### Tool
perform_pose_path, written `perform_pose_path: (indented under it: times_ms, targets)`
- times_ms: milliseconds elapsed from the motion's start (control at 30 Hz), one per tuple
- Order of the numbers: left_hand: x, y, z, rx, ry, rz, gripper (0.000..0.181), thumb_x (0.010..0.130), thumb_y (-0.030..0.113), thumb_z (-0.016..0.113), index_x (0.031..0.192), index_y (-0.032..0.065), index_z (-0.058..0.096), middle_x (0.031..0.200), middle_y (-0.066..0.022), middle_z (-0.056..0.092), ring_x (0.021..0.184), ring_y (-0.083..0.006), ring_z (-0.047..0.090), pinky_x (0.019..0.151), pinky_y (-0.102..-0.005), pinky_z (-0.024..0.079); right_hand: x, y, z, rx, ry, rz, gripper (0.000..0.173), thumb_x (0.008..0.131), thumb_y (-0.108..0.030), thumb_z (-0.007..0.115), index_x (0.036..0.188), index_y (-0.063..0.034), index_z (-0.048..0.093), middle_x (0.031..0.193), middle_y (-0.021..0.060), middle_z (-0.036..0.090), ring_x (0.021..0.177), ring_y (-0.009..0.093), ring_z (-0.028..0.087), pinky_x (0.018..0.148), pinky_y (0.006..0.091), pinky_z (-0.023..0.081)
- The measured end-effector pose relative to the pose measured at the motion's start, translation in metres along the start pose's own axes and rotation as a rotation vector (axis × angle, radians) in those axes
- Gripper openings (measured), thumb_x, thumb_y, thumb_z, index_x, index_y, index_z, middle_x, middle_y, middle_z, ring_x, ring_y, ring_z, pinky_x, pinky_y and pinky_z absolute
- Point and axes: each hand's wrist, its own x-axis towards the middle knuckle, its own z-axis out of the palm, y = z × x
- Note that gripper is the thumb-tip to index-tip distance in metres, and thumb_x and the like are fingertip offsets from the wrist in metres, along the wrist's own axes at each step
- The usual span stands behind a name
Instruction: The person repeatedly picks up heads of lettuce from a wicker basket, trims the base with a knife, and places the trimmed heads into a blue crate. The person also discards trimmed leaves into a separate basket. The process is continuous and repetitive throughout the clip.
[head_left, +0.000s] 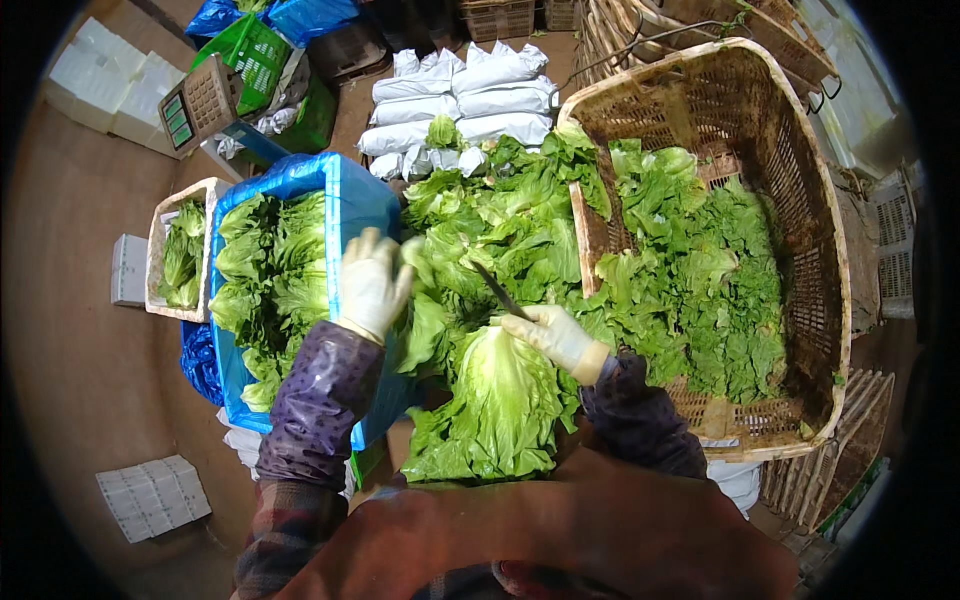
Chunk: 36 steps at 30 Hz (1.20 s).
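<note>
My right hand (551, 337), in a pale glove, grips a knife (495, 289) with its dark blade pointing up and left. Just below that hand a head of leafy lettuce (495, 405) lies against my front, its pale base toward the knife. My left hand (371, 285), also gloved and slightly blurred, is over the right rim of a blue plastic-lined crate (375, 195), fingers spread. Beside its thumb is a blurred lettuce leaf (420, 270); I see no grip on it. Rows of lettuce heads (300, 247) fill the crate. Loose leaves (510, 232) are heaped beyond my hands.
At right stands a large, dirty plastic basket (810, 225) holding leaves (735, 300). White wrapped bundles (502, 101) are stacked at the far side. A digital scale (199, 105) stands beyond the crate, and a foam box (214, 247) with lettuce is left of it.
</note>
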Motion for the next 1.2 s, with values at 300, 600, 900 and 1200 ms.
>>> perform_pose_path:
  times_ms: [300,600,900,1200]
  targets:
    - [-0.06,0.026,0.043,-1.706,-0.483,-0.037,0.078,0.086,0.033,0.074,0.147,0.001,0.037,0.142,-0.0133,0.05,0.129,-0.0243,0.05,0.11,-0.0361,0.038,-0.011,-0.087,-0.01,-0.104,0.181,-0.126,0.041,0.095,-0.043,0.063,0.107,-0.0039,0.066,0.069,-0.0051,0.057,0.048,0.007,0.05,0.044,0.0232,0.044]
    - [-0.074,-0.082,0.112,-1.965,-0.421,-0.137,0.046,0.101,0.036,0.05,0.135,0.0048,0.052,0.125,-0.0113,0.062,0.106,-0.0235,0.062,0.093,-0.0367,0.052,-0.037,-0.1,-0.001,-0.426,0.436,-0.231,0.057,0.092,-0.039,0.067,0.135,-0.0025,0.055,0.12,0.0117,0.066,0.098,0.014,0.065,0.083,0.0247,0.053]
    - [-0.081,-0.019,-0.022,-0.625,-0.363,0.479,0.035,0.094,0.021,0.066,0.125,0.0053,0.066,0.133,-0.0146,0.061,0.129,-0.0266,0.052,0.108,-0.0393,0.04,0.007,0.059,0.023,0.269,-0.337,0.178,0.062,0.089,-0.036,0.072,0.136,0.0015,0.053,0.125,0.0092,0.063,0.115,0.015,0.057,0.1,0.0292,0.043]
    - [-0.1,-0.006,0.047,-1.527,-0.41,-0.28,0.083,0.092,0.053,0.06,0.151,0.0001,0.032,0.153,-0.0145,0.038,0.14,-0.0232,0.039,0.116,-0.0363,0.03,0.005,0.052,0.057,0.535,0.199,0.015,0.038,0.099,-0.029,0.06,0.124,-0.0001,0.06,0.113,0.0026,0.063,0.098,0.012,0.057,0.089,0.0276,0.046]
